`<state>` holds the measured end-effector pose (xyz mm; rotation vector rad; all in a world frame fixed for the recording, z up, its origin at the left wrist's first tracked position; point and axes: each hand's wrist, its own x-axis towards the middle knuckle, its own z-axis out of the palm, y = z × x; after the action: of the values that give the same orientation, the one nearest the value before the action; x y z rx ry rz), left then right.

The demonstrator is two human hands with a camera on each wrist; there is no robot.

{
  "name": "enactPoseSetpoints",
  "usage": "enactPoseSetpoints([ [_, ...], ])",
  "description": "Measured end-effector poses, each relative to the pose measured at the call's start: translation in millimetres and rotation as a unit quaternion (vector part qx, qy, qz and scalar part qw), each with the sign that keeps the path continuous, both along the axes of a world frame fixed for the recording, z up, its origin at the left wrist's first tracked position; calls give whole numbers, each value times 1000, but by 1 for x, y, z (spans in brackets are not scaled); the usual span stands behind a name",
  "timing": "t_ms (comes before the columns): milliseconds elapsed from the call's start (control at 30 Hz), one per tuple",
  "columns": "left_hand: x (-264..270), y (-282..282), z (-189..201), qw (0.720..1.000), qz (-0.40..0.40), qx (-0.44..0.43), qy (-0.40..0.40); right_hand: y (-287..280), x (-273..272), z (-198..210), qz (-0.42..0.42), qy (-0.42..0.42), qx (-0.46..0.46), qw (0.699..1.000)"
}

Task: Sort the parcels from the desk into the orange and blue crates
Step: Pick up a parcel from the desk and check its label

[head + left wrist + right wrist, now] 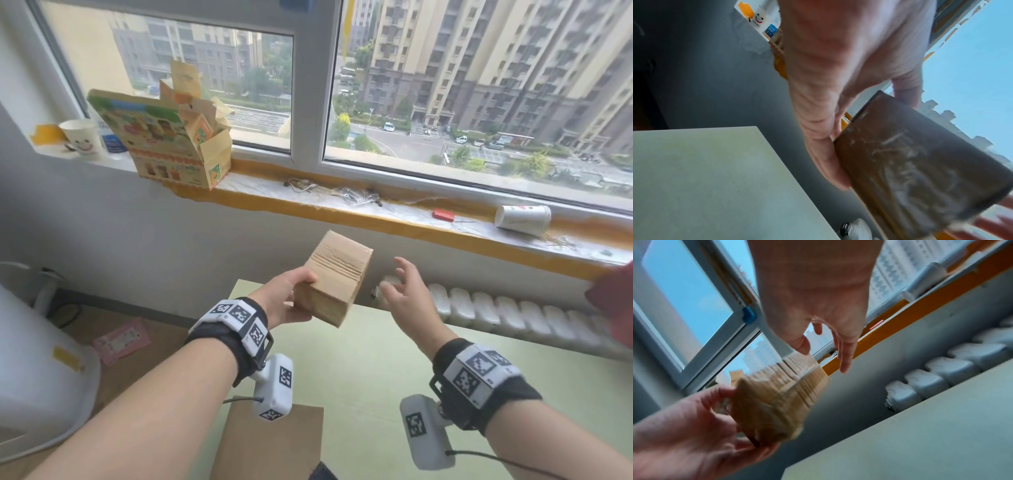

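Note:
A small brown cardboard parcel is held up in the air above the far edge of the pale green desk. My left hand grips its left end, thumb on top and fingers underneath. In the left wrist view the parcel fills the lower right under my left hand. My right hand hovers just right of the parcel with fingers spread, touching nothing. The right wrist view shows the parcel blurred, below my right hand. A flat brown parcel lies at the desk's near edge. No crates are in view.
Behind the desk run a windowsill and a white radiator. On the sill stand an opened printed carton, a smiley paper cup, a tipped white cup and a small red object. A pink label lies on the floor at left.

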<state>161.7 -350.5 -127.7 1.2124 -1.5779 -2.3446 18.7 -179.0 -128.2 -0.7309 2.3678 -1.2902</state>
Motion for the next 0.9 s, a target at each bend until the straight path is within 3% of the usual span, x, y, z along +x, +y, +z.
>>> enactPoseSetpoints([
  [100, -10, 5, -1, 993, -2, -121, -11, -4, -1, 10, -7, -65, -30, 997],
  [200, -18, 14, 5, 946, -50, -314, -57, -10, 7, 21, 24, -168, -38, 985],
  [267, -22, 20, 8, 933, -56, -351, -54, -14, 11, 23, 32, -195, -39, 980],
  [400, -25, 24, 11, 936, -68, -345, -26, -18, 13, 18, 18, -203, -55, 977],
  [567, -22, 28, 16, 971, -73, -220, 61, -13, 10, 12, -8, -231, -73, 970],
  [700, -20, 30, 21, 988, -56, -134, 52, -5, 1, 9, -19, -291, -105, 951],
  [900, -23, 37, 26, 992, -90, -88, 33, 7, -2, 16, 33, -334, -140, 931],
])
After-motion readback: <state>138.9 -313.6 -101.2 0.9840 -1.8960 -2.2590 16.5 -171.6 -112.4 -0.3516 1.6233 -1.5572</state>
